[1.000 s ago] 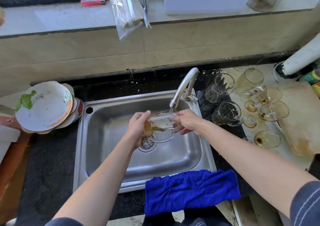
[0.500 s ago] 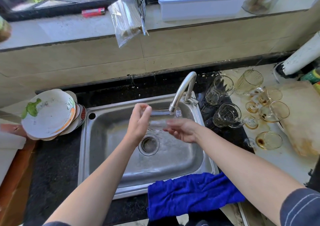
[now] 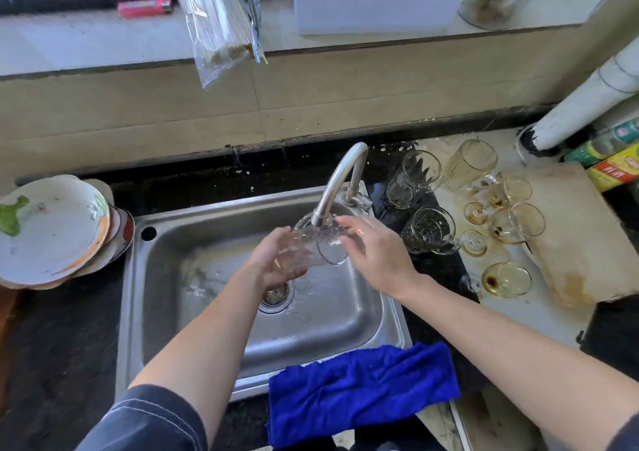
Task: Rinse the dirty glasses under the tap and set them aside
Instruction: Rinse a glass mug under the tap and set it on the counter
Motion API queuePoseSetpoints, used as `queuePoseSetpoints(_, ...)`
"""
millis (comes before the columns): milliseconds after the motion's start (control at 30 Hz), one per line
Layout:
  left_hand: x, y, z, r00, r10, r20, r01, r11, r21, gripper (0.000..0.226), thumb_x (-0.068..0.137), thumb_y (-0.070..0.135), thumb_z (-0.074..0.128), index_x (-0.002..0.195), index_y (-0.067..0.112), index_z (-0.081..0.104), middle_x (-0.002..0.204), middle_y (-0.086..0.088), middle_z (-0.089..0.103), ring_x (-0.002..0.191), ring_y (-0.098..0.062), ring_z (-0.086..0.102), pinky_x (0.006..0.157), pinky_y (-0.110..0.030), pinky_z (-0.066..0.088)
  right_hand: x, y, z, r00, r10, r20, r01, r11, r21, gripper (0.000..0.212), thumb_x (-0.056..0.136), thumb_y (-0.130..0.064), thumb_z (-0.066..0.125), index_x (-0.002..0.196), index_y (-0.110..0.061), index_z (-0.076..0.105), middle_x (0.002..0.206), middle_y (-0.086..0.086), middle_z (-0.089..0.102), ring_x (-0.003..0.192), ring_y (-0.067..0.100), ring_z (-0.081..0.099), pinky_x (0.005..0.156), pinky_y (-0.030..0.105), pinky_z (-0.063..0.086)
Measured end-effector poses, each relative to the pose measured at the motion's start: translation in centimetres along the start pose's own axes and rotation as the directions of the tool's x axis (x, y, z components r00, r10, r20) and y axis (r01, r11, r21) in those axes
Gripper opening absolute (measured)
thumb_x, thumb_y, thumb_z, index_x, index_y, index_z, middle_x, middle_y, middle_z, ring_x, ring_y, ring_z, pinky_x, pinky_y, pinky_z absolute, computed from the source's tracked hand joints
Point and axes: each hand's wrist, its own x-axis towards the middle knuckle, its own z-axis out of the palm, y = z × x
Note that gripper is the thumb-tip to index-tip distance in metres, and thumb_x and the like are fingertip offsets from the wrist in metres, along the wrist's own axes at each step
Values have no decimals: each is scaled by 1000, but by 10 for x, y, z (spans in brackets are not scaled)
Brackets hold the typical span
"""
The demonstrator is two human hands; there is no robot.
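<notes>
The left hand (image 3: 273,260) holds a clear ribbed drinking glass (image 3: 311,246) by its base end, fingers and thumb curled round it. The glass lies tilted almost on its side directly under the spout of the curved brushed-steel tap (image 3: 340,181), its open mouth turned toward the right hand (image 3: 377,253). That hand holds nothing: its fingers are straight and spread, the palm just beside the rim of the glass, and I cannot tell whether the fingertips touch it. Both hands hang over the rectangular stainless-steel sink (image 3: 345,315), above and slightly right of the round drain strainer (image 3: 276,295), where the steel looks wet and spattered.

On the dark counter just right of the tap stand 2 clear cut-pattern tumblers (image 3: 430,231), one behind the other. Further right, on a pale stained surface, is a loose cluster of amber-tinted glasses (image 3: 506,279), some upright and some tipped, several with brown dregs. A worn, stained wooden chopping board (image 3: 570,236) lies beside them.

A bright blue cloth (image 3: 359,388) is draped over the sink's near right edge. Left of the sink, a stack of white plates with green and orange smears (image 3: 48,229) sits on the counter. On the ledge behind are a red lighter (image 3: 145,8), a clear plastic bag of thin sticks (image 3: 218,28) hanging over the edge, and a white plastic box (image 3: 373,1)
</notes>
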Motion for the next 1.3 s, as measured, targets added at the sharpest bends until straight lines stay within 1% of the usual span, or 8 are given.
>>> queuePoseSetpoints(67,2,7,-1,999,39,-33,-40,999,-24,27,95,35,46,86,14,60,65,-7,67,68,-23,56,68,-33,44,-10,5,-5,969,-230,-91,214,964,-158,24,87,-10,60,109,-11,70,108,1,68,103,15,61,78,30,55)
queuePoseSetpoints(133,2,12,2,998,59,-29,-59,998,-15,29,96,35,43,84,14,60,70,-7,67,71,-23,56,68,-33,42,-9,1,-4,950,-254,180,286,941,-180,34,85,-16,56,116,-12,68,120,1,64,118,15,55,85,33,56)
queuePoseSetpoints(233,2,14,12,997,65,42,-66,998,10,29,95,36,46,90,11,60,77,-7,69,74,-25,61,77,-37,44,12,-16,13,858,35,512,77,977,-196,50,89,-27,55,139,-24,50,142,-3,52,134,15,41,103,38,44)
queuePoseSetpoints(433,11,15,-14,989,124,-81,-130,989,-76,31,94,37,47,103,9,58,99,-16,67,85,-31,63,75,-37,45,13,-16,13,892,76,446,-164,973,163,34,94,-19,58,127,-19,64,118,-10,67,98,-13,58,95,20,45)
queuePoseSetpoints(567,10,2,-4,993,109,-38,-113,983,-147,27,89,37,49,92,13,60,94,-13,65,77,-26,60,70,-33,42,31,-25,34,851,253,459,-391,890,234,32,92,-42,57,116,-23,69,111,-4,72,106,14,64,101,42,47)
queuePoseSetpoints(700,9,7,-17,995,32,94,-14,983,-185,41,94,42,39,110,11,60,123,-17,59,97,-32,60,88,-44,44,29,-22,19,861,41,508,-29,999,-32,32,96,-44,51,116,-26,70,115,-4,71,110,16,62,95,36,47)
queuePoseSetpoints(867,-2,15,-23,946,-225,234,197,971,138,53,86,54,54,112,9,59,119,-23,63,103,-45,62,78,-47,56,22,-17,13,759,-274,591,485,844,-231,18,91,-26,62,103,-20,74,102,-2,72,108,18,60,82,38,45)
queuePoseSetpoints(1300,-1,7,-22,957,16,289,35,985,-170,39,90,43,53,117,16,58,109,-10,65,93,-26,61,80,-36,44,20,-18,23,904,-94,418,138,987,-77,31,96,-20,51,123,-20,67,114,1,70,108,20,63,90,39,51)
